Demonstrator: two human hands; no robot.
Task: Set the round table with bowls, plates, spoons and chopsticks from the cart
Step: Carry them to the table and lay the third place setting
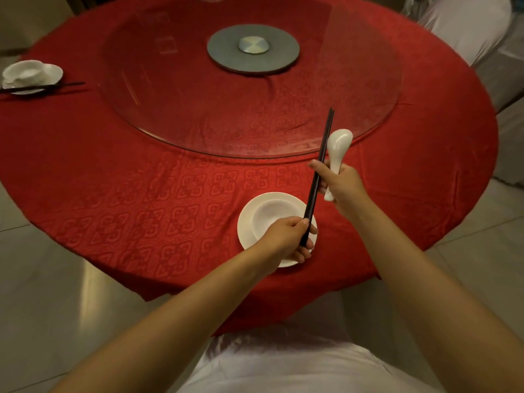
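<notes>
A white plate (pixel 246 236) with a white bowl (pixel 269 214) on it sits near the front edge of the round table (pixel 113 180). Over the plate, my left hand (pixel 289 239) grips the lower end of a pair of dark chopsticks (pixel 320 163), which point up and away. My right hand (pixel 337 185), just right of the plate, holds a white ceramic spoon (pixel 338 146) with its bowl end up; its thumb touches the chopsticks. A finished setting with bowl (pixel 27 72), plate and chopsticks (pixel 56 85) lies at the far left edge.
A glass turntable (pixel 170 109) on a grey hub (pixel 252 48) fills the middle of the red cloth. Covered chairs (pixel 482 32) stand at the back right. A white-covered chair (pixel 297 364) is right below me at the table's edge.
</notes>
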